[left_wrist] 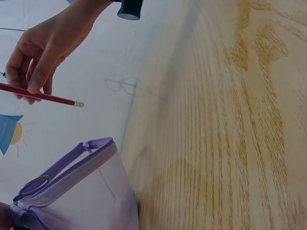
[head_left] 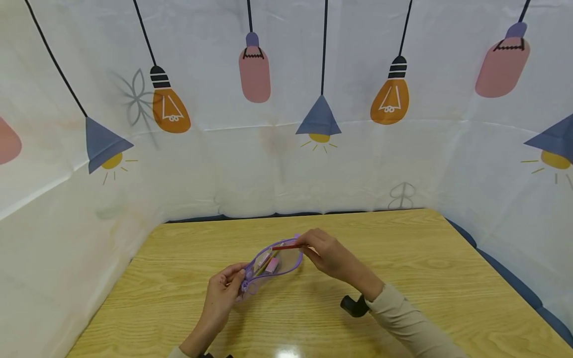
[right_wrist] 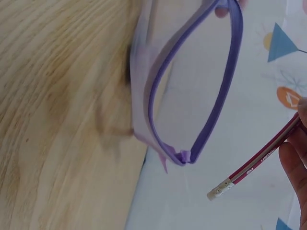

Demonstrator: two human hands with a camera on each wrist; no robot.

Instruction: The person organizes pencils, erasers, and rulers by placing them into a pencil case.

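Observation:
A see-through pencil pouch (head_left: 286, 272) with a purple zipper edge stands with its mouth gaping. My left hand (head_left: 221, 293) pinches its near-left end between thumb and fingers. Over the far-right part of the mouth, my right hand (head_left: 329, 251) holds a red pencil (right_wrist: 259, 158), its eraser end pointing left in the head view. In the left wrist view, this eraser end is apart from the pouch's rim. Inside the pouch lie a pink eraser-like block (head_left: 272, 265), a whitish piece and a slim yellowish stick; their exact kinds are hard to tell.
The pouch is over a light wooden table (head_left: 179, 288). White curtain-like sheets (head_left: 224, 169) printed with hanging lamps stand behind and on both sides. A black device (head_left: 355, 306) sits at my right wrist.

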